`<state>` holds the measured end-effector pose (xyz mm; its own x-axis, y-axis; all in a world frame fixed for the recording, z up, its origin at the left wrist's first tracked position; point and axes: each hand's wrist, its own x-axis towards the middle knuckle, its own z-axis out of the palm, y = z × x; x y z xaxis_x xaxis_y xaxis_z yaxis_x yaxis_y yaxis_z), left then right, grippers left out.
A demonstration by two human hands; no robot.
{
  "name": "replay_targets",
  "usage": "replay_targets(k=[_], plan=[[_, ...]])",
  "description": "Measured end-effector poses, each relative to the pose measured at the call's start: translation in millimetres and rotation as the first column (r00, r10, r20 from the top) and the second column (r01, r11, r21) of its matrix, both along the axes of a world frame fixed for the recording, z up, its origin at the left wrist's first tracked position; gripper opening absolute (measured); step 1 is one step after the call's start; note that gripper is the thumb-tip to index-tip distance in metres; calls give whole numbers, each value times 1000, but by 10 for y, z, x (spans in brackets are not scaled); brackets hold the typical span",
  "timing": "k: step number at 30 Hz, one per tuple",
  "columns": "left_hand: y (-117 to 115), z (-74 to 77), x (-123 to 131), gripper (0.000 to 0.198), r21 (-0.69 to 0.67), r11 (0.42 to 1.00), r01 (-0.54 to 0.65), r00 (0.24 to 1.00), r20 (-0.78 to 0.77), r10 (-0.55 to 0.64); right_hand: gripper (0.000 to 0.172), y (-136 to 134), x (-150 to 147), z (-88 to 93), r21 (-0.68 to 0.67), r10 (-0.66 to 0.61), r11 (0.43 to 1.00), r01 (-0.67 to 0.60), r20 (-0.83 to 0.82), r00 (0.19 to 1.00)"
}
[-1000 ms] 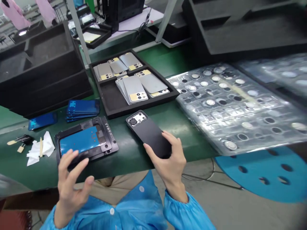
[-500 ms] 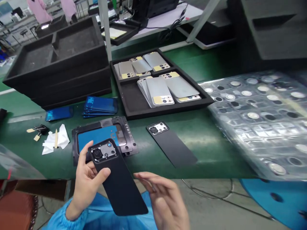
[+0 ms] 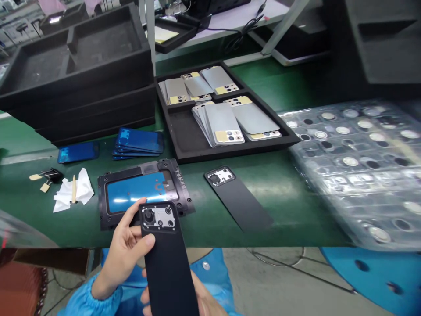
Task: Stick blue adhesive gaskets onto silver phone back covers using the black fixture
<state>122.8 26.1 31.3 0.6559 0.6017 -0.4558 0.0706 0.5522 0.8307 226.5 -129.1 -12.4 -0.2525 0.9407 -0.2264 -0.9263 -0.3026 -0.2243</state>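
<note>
Panel: Black, tilted, raised before the near edge of the table; its lower end runs out of view. With your lap beneath much of it, a slip could carry it past the tabletop altogether.

Left hand: Clamped on the panel's upper left side, thumb flat on the face, index finger at the top corner. Too hard a pinch there could smudge or mark the matte surface.

Right hand: Wrapped around the lower part from behind, fingertips showing past the left edge. Should one of your hands let go before the other has the weight, the panel could twist.

Camera window: Bare of any visible cover, just above your left thumb. A thumb sliding upward could touch the lens rings.

Fixture: Just beyond the panel's top, with a blue sheet lying inside. A low swing forward could knock the raised frame and chip a corner.

Second panel: Flat on the table to your right, near the edge; a passing sleeve could nudge it off.

Tissue: Crumpled, left of the fixture, beneath a small stick; loose fibres could cling to the dark finish.
</note>
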Motion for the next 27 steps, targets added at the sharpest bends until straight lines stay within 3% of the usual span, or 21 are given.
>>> replay_targets(k=[5, 14, 27], plan=[[12, 16, 14, 89, -57, 998, -30, 999, 19, 31, 87, 49, 31, 8, 4, 22, 1000, -22, 54, 998], [-23, -19, 15, 86, -84, 996, 16, 999, 44, -12, 93, 59, 81, 68, -61, 9, 998, -2, 107, 994], [-11, -35, 3, 86, -73, 997, 13, 999, 53, -9, 83, 87, 86, 77, -39, -9, 999, 14, 113, 994]])
